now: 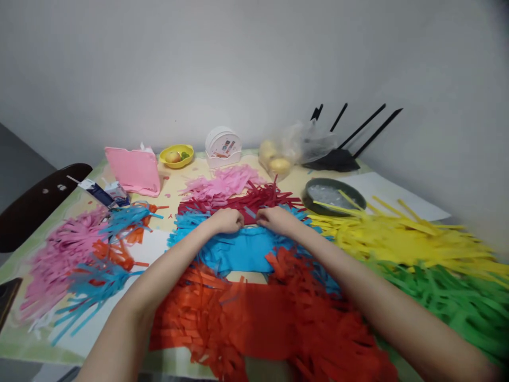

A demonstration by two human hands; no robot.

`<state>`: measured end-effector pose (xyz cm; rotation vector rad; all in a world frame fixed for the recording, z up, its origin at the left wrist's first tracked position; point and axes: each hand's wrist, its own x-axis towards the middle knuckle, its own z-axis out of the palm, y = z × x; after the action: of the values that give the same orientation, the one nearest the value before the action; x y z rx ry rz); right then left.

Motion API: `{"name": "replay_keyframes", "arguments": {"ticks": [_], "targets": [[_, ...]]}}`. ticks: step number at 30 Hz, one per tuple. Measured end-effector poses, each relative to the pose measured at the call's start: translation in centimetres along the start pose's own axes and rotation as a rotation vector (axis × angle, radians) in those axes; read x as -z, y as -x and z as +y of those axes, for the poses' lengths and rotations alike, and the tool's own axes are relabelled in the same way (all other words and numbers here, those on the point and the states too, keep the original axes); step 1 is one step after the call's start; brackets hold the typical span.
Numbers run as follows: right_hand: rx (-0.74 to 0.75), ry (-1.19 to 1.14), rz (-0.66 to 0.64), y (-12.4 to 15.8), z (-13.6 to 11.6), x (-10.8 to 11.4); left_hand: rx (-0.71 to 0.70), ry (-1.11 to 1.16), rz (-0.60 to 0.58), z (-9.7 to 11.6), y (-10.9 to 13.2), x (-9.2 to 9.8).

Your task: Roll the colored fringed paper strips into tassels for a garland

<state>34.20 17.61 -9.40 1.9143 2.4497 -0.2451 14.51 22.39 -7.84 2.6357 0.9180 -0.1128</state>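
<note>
My left hand point(229, 220) is closed, with its fingertips at the upper edge of a blue fringed paper sheet point(246, 252). Just to its right, my right hand point(274, 219) pinches at the same edge, with a narrow bluish strip point(250, 212) by its fingertips. The exact grip of both hands is partly hidden. Directly beyond them lies a dark red fringed paper sheet point(248, 203), and past that pink fringed paper point(225, 183). Nearer to me, orange-red fringed paper point(262, 321) spreads between my forearms.
Yellow fringed paper point(397, 239) and green fringed paper point(445, 297) lie right, beside a dark round dish point(356, 200). Pink tassels point(67, 249) and blue tassels point(97, 281) lie left. Behind stand a pink tablet case point(135, 171), a yellow fruit bowl point(177, 163) and a black router point(334, 160).
</note>
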Motion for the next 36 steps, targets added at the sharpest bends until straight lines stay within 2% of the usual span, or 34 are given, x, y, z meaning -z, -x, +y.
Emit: {"name": "replay_keyframes", "arguments": {"ticks": [3, 8, 13, 29, 33, 36], "targets": [[0.009, 0.086, 0.025, 0.4, -0.5, -0.1, -0.004, -0.027, -0.016, 0.0, 0.2, 0.4], [0.141, 0.193, 0.056, 0.4, -1.5, 0.0, 0.054, -0.156, 0.113, 0.7, -0.5, -0.6], [0.199, 0.224, 0.079, -0.2, -0.9, 0.2, 0.054, -0.196, 0.107, 0.1, -1.1, -1.3], [0.162, 0.022, 0.062, -3.2, 0.7, 1.0, 0.104, -0.087, 0.102, -1.1, -2.3, -0.6], [0.120, -0.030, 0.086, -3.0, 0.8, 1.8, 0.189, -0.066, 0.169, -0.9, -2.4, -0.9], [0.097, -0.044, 0.146, -1.7, -0.8, 1.8, 0.278, -0.055, 0.277, -0.4, -2.4, -0.8]]}}
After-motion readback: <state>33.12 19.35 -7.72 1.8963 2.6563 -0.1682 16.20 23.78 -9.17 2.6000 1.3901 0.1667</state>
